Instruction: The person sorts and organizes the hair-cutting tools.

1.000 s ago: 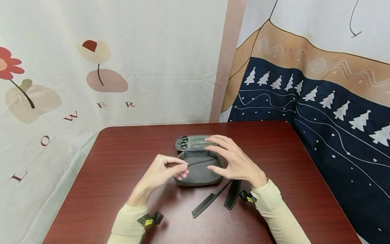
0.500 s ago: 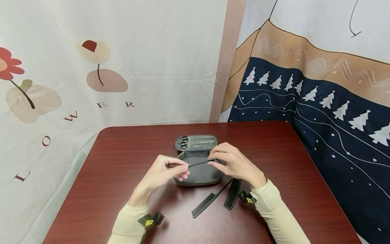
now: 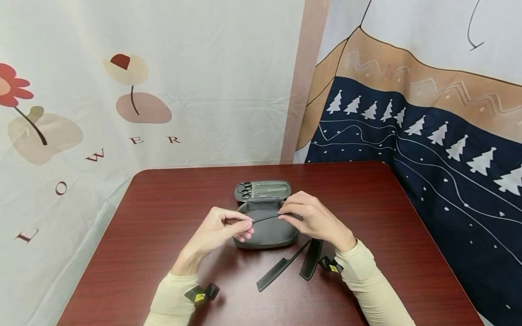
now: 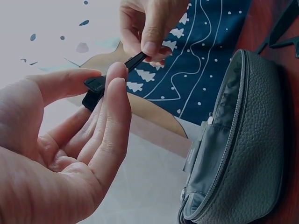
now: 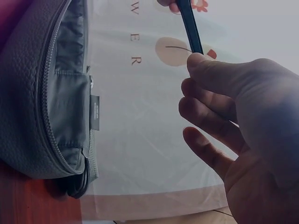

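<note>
A slim black, slightly bowed tool (image 3: 266, 218) spans the gap between my two hands, above the opened grey zip case (image 3: 265, 236). My left hand (image 3: 223, 226) pinches its left end between thumb and fingers. At the other end my right hand (image 3: 316, 222) pinches it by the fingertips. The left wrist view shows the tool's broader black end (image 4: 96, 86) at the left fingers. In the right wrist view it is a narrow dark bar (image 5: 190, 28). Its exact kind I cannot tell. Scissor handles (image 3: 246, 190) show in the raised lid's clear pocket (image 3: 267, 189).
A black comb with a thin handle (image 3: 273, 274) lies on the red-brown table (image 3: 163, 203) in front of the case. Beside it, partly under my right wrist, lies a wider black comb-like piece (image 3: 311, 263). Printed curtains (image 3: 228, 90) hang behind the table.
The right hand was spread open over the case; its fingers have since come together on the tool's right end. The left hand has kept its pinch with hardly any movement.
</note>
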{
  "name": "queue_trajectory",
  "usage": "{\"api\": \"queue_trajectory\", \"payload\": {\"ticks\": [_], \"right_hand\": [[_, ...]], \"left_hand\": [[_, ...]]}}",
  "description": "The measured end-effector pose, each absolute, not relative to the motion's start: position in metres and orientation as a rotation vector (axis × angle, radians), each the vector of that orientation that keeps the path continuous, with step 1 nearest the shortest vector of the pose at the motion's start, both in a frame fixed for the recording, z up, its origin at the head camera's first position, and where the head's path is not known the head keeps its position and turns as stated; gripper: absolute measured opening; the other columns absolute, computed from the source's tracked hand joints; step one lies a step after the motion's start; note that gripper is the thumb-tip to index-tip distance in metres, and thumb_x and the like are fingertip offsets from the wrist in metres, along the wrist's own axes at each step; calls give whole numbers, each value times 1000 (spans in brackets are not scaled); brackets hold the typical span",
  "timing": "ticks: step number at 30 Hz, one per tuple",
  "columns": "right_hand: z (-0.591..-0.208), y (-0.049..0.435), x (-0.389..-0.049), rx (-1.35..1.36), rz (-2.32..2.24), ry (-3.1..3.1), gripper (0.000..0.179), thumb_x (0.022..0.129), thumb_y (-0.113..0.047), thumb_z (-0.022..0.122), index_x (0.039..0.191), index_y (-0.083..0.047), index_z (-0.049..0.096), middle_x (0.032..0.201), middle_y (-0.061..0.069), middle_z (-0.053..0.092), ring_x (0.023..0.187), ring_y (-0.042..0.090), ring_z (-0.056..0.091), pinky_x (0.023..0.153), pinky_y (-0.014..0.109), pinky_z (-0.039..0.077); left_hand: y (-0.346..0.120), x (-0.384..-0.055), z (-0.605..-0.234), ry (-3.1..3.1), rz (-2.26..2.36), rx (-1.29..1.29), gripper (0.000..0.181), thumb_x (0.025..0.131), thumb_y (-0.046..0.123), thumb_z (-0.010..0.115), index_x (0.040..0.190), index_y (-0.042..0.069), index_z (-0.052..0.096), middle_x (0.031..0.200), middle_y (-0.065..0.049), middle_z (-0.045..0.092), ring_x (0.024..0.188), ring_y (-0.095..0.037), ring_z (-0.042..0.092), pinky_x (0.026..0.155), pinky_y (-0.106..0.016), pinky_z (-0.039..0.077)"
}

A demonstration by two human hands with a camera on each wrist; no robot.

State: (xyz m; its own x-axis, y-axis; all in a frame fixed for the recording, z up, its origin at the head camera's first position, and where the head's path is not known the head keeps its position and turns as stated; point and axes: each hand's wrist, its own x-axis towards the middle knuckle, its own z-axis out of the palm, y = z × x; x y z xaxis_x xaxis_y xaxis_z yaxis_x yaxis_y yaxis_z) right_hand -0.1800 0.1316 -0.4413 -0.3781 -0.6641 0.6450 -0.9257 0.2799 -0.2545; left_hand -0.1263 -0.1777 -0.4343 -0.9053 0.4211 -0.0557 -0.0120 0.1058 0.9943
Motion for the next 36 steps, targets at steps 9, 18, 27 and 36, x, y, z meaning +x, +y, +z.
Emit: {"api": "queue_trajectory", "payload": {"ticks": [9,18,27,36], "right_hand": [[-441,132,-180,1429,843,-2145,20,88,-2,95,103,-12,87,97,-1,81,92,15,71,84,31,60],[-443,131,-180,1433,860,-2095,23,85,2,96,102,-10,86,97,-1,81,91,15,71,81,31,61],[-441,132,-180,1409,861,-2132,22,86,0,96,102,-11,86,96,-1,81,91,16,72,82,32,61],[-441,133,-181,1398,865,-2154,24,83,2,97,101,-10,86,95,0,81,91,16,72,81,33,62]], "left_hand": [[-177,-126,-432,2047,1857,402,25,106,8,76,120,-13,80,105,-41,79,82,-13,84,80,-42,73],[-177,-126,-434,2055,1856,380,26,106,9,77,121,-11,79,96,-13,86,84,-17,85,80,-40,73],[-180,-127,-436,2148,1781,354,31,103,19,82,131,6,81,120,-17,85,99,-16,85,93,-38,70],[-177,-127,-436,2216,1771,523,67,100,17,86,162,17,60,155,-11,71,140,-42,72,107,-29,64]]}}
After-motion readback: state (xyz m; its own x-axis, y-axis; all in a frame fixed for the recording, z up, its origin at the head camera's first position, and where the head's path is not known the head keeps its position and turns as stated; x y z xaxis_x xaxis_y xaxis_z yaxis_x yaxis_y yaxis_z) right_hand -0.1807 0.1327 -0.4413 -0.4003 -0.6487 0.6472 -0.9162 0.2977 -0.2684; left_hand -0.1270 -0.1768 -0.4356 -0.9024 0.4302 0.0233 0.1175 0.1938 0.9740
